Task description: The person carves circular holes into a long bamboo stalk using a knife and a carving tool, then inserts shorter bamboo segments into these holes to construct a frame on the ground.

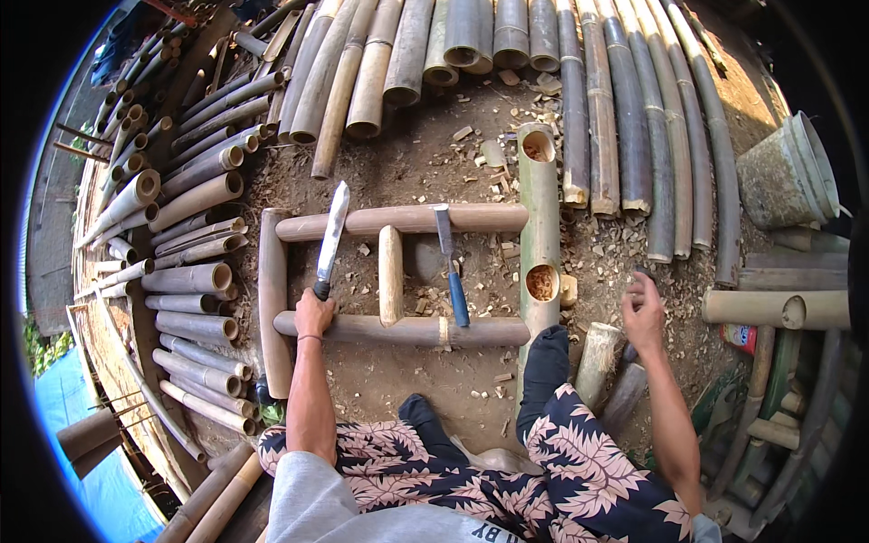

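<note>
My left hand (314,314) is closed round the dark handle of a machete (333,231), its blade pointing away over the bamboo frame. Off to the right, my right hand (644,312) hangs above the ground with bent fingers; something small and dark shows at its fingertips. Two bamboo rails, a far one (389,223) and a near one (407,332), run between a brown pole (274,299) and a greenish pole (540,213) with two cut holes. Across the rails lie a blue-handled chisel (458,299) and a short pale stick (390,276).
Cut bamboo poles (371,81) lie in rows ahead, with a stack (195,276) at left. A dirty bucket (789,172) stands at far right. Wood chips litter the dirt. My dark-socked foot (545,366) is against the greenish pole, beside an upright bamboo piece (597,362).
</note>
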`<state>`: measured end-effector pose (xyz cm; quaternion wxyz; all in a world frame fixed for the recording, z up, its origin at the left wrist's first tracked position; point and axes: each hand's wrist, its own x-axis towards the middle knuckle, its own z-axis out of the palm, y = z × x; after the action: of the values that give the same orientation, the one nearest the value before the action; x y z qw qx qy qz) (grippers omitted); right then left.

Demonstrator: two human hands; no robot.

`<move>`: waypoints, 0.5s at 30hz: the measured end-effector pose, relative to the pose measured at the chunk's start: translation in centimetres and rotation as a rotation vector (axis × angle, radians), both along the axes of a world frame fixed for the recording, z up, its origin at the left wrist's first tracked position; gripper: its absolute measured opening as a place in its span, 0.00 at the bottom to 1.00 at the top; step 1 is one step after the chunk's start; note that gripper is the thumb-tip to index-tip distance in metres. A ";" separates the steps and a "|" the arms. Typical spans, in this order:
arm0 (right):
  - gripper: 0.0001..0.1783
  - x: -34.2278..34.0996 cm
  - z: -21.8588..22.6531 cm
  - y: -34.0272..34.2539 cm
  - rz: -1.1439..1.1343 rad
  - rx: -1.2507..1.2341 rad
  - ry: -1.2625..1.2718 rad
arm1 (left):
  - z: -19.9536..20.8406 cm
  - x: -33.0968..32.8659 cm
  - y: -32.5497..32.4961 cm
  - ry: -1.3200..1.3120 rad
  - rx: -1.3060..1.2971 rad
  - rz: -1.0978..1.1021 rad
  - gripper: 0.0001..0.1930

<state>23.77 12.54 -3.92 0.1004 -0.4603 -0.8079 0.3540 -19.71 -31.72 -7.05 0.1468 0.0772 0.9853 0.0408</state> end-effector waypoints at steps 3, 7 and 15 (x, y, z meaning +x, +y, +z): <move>0.27 -2.0 1.0 -5.1 0.189 -0.073 0.111 | 0.4 4.4 3.9 0.072 0.069 0.035 0.21; 0.33 -6.2 4.3 -10.5 0.296 -0.443 0.305 | 3.5 12.8 10.0 0.029 0.504 -0.046 0.22; 0.15 -1.4 5.5 -10.8 -0.407 -1.020 0.781 | 11.8 28.2 18.5 -0.343 0.978 -0.707 0.27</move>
<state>22.38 1.77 1.58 0.2198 -0.4315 -0.3412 0.8057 8.51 -13.23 4.73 0.2552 0.4491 0.7299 0.4477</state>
